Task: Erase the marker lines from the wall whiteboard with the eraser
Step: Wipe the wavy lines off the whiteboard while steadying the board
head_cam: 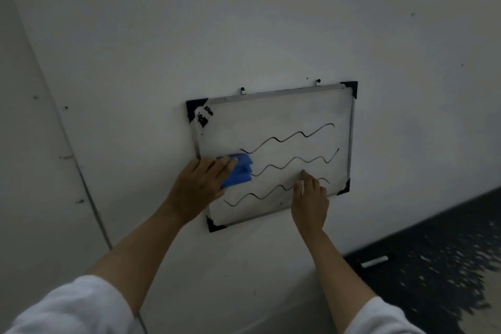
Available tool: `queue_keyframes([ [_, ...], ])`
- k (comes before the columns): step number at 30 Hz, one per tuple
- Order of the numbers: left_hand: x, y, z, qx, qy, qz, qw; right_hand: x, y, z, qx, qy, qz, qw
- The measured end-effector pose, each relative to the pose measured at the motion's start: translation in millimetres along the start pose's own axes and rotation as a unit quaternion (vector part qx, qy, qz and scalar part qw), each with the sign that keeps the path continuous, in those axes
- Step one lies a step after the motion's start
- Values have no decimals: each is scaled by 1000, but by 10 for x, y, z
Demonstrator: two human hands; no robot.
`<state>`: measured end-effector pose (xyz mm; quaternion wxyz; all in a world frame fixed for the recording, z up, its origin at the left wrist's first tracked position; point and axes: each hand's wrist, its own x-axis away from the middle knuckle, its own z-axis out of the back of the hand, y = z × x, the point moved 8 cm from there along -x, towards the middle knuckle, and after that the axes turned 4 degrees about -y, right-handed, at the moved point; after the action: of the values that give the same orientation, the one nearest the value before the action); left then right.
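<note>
A small whiteboard (273,116) with a metal frame and black corner caps hangs tilted on the white wall. Three black wavy marker lines (295,135) run across it. My left hand (200,184) presses a blue eraser (241,169) flat against the board's left side, at the left ends of the upper two lines. My right hand (309,198) rests on the lower right part of the board, fingers flat over the bottom line, holding nothing that I can see.
The white wall (244,22) has a vertical seam (81,171) at the left. A dark speckled floor (433,266) lies at the lower right, with a white marker (375,262) lying on it near the wall.
</note>
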<state>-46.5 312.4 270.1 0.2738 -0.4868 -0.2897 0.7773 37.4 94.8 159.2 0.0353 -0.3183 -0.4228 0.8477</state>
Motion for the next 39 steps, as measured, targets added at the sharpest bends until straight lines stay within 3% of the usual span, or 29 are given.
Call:
queue_keyframes([
  [2,-134,-103,41,-12,20,18,1000,-4,0,7,18,9,10,1000],
  [5,-502,-499,195,-39,72,135,987,1,1,9,38,15,14,999],
  [7,-622,-566,207,-44,79,159,983,-1,7,-11,41,13,12,999],
  [14,-467,148,-50,-24,46,-88,995,-6,2,-38,69,6,28,997],
  [17,-790,-270,109,-40,87,18,995,-6,18,-40,64,14,36,997],
  [20,-895,-416,123,-61,82,123,987,1,31,-59,65,23,44,997],
  [26,-648,320,-171,-15,37,-51,998,-13,25,-38,77,17,53,996],
  [28,-845,148,-70,-12,62,-19,998,-15,27,-26,78,18,58,995],
  [30,-1090,-157,65,-21,87,67,994,-11,40,-35,83,17,63,994],
  [33,-1232,-278,83,-37,85,134,987,-10,59,-39,94,16,74,993],
  [39,-893,530,-204,-4,27,-16,1000,-34,62,4,117,-1,93,989],
])
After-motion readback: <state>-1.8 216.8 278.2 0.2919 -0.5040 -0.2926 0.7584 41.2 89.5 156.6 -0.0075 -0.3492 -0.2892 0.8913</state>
